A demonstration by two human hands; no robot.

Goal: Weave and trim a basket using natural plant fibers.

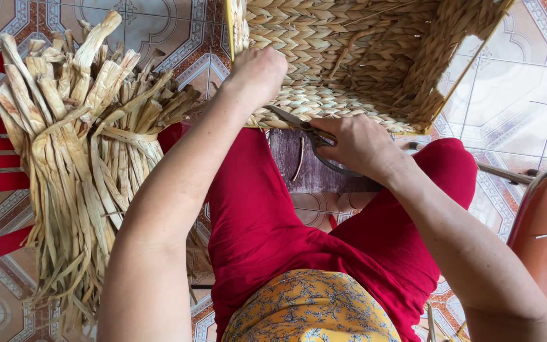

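Basket (349, 57) of woven straw-coloured braid lies tipped on the person's red-clad knees, its open mouth toward them. Against its near rim, the right hand (356, 142) grips scissors (299, 123), blades running leftward along the rim. The left hand (257, 73) clasps that rim's left corner, just beside the blade tips. Left of the basket stands a bundle of dried leaf strips (83, 145); tiled floor (514, 95) lies right.

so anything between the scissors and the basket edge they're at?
Nothing visible. The right hand holds the scissors with the blade tips right at the woven basket lower edge; the left hand grips that edge beside them.
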